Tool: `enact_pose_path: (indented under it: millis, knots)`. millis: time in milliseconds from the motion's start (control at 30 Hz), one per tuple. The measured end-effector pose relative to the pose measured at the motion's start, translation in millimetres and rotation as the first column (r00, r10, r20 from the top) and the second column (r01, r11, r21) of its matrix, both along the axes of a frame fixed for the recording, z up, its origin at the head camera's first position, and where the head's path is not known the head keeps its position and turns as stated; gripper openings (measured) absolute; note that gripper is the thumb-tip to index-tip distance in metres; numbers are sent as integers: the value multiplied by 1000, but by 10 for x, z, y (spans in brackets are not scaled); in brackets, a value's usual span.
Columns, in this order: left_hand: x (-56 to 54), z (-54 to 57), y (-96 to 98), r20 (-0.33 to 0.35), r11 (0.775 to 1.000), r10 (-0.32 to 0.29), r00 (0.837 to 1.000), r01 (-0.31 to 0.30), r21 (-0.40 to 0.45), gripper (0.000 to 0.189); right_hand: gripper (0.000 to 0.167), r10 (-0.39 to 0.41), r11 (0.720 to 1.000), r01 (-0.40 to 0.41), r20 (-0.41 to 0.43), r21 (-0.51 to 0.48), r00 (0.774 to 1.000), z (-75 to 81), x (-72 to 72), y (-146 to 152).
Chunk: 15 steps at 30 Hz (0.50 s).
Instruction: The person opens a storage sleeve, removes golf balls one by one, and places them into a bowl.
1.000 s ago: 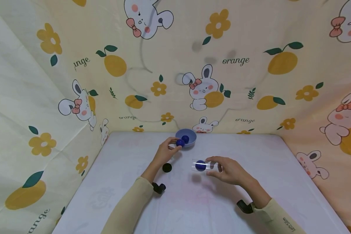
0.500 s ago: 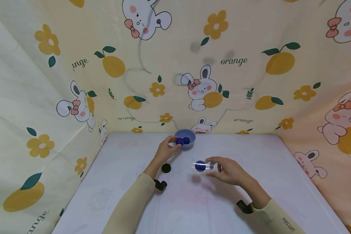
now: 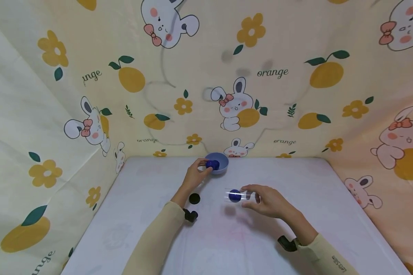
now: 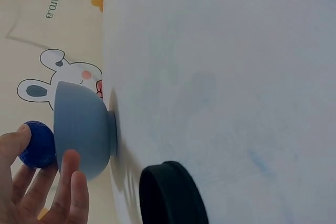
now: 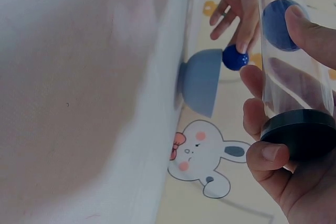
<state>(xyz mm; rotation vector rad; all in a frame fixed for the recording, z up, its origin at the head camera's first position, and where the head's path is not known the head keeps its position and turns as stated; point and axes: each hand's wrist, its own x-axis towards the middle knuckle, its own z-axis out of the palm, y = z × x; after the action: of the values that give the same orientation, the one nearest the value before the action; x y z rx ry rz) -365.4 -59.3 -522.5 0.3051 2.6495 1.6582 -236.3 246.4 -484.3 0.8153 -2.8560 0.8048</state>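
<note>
My left hand (image 3: 194,175) pinches a blue golf ball (image 4: 38,145) between thumb and fingers, right at the mouth of the light blue bowl (image 4: 79,129). Whether that ball touches the rim I cannot tell. A second blue ball (image 3: 217,165) sits inside the bowl, partly covered by the held one in the head view. My right hand (image 3: 266,200) grips a clear tube (image 5: 294,85) with a black end cap (image 5: 302,132), held sideways above the table. Inside the tube, near its far end, is another blue ball (image 5: 278,24). A black round lid (image 3: 194,198) lies hollow side up on the table.
The white-covered table (image 3: 151,183) ends at the back against a printed cloth wall (image 3: 192,95), and the bowl stands close to it. Dark camera mounts (image 3: 287,243) stick out from both wrists. Cloth also encloses the left and right sides.
The left hand has edged forward with its ball, which now overlaps the bowl and the ball inside it. The right hand with the tube stays nearly still; the head view has shifted slightly.
</note>
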Motion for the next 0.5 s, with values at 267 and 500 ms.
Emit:
enact_pose_path:
  millis: [267, 500]
  knots:
    - [-9, 2, 33, 7, 1000, 29, 1000, -29, -10, 46, 53, 8, 1000, -8, 10, 6, 1000, 6, 5, -7]
    - [-11, -8, 28, -4, 1000, 19, 1000, -19, -3, 45, 53, -4, 1000, 4, 27, 7, 1000, -2, 11, -2]
